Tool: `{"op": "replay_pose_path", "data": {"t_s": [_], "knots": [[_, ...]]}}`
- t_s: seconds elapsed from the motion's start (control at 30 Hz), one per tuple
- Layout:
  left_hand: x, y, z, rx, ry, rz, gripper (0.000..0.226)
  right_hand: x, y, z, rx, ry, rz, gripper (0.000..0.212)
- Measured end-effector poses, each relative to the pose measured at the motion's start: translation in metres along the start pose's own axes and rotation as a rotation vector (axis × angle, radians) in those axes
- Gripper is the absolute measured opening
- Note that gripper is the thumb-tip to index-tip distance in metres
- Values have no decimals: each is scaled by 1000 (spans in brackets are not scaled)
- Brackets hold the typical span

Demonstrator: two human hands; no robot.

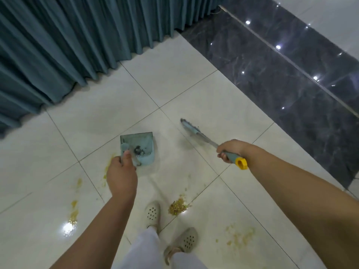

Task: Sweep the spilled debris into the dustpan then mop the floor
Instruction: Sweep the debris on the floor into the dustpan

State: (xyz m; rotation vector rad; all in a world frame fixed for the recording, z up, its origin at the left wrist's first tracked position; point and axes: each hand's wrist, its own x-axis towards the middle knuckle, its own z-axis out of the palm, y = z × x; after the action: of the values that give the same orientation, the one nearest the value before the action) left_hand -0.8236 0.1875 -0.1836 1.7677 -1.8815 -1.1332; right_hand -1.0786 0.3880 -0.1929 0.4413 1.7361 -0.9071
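Note:
My left hand (122, 174) grips the handle of a light blue dustpan (140, 144), which stands on the white tiles with some dark bits inside. My right hand (231, 150) holds the grey handle of a broom (191, 130) just above its yellow end cap; the blue broom head is blurred, to the right of the dustpan. A small heap of yellow-green debris (177, 206) lies near my feet. Thinner debris (240, 236) is scattered at the lower right. Yellow smears (74, 210) and a wet patch mark the tiles at the left.
Teal pleated curtains (68, 45) hang along the back left down to the floor. A dark marble strip (281, 78) with a metal rail runs diagonally at the right. My two feet in pale perforated shoes (152, 212) stand between the debris patches.

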Motion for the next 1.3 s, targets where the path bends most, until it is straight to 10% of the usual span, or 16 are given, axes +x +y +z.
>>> {"op": "replay_pose_path", "data": {"t_s": [0.53, 1.3], "knots": [[121, 5, 0, -46, -53, 62, 45, 93, -117, 118, 74, 110, 16, 31], [4, -34, -37, -99, -54, 66, 44, -10, 81, 81, -768, 128, 140, 38]]}}
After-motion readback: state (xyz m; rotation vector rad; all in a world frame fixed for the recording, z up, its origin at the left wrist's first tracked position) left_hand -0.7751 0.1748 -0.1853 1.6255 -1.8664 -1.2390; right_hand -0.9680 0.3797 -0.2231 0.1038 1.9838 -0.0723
